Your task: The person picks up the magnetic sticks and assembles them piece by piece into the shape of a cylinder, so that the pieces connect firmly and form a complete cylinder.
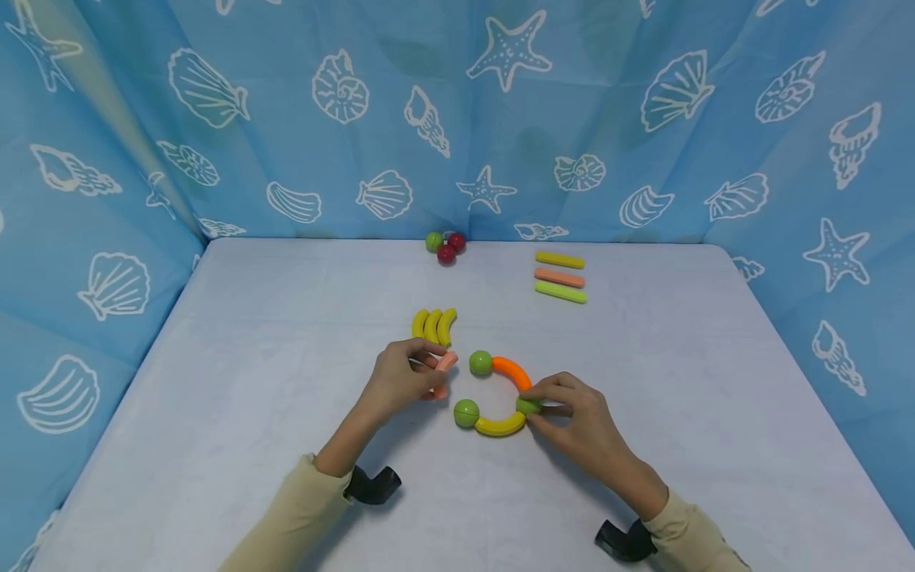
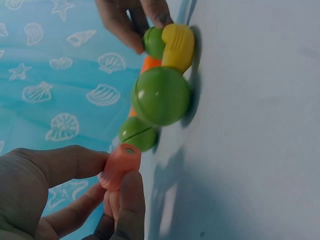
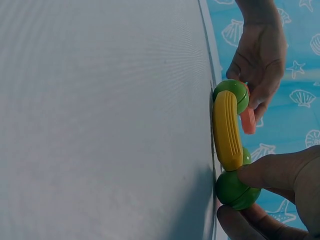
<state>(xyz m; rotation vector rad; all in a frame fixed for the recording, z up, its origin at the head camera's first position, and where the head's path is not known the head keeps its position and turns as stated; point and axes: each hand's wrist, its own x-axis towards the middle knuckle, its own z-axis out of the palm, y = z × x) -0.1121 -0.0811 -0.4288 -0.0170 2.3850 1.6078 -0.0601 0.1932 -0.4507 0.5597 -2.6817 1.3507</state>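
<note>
My left hand (image 1: 400, 377) pinches a salmon-pink ribbed stick (image 1: 446, 364) between thumb and fingers, left of a C-shaped chain. In the left wrist view, a small metallic spot shows on the end of this stick (image 2: 120, 167). The chain has a green ball (image 1: 480, 363) at the top, an orange curved stick (image 1: 511, 370), a second green ball (image 1: 526, 405) on the right, a yellow curved stick (image 1: 500, 427) and a third green ball (image 1: 466, 413) at lower left. My right hand (image 1: 586, 421) pinches the right-hand ball between thumb and fingers.
Three yellow curved sticks (image 1: 432, 324) lie just beyond my left hand. At the back edge sit two red balls (image 1: 446, 254) with a green ball (image 1: 434, 241). Yellow (image 1: 560, 260), salmon (image 1: 560, 278) and lime (image 1: 561, 292) straight sticks lie at back right.
</note>
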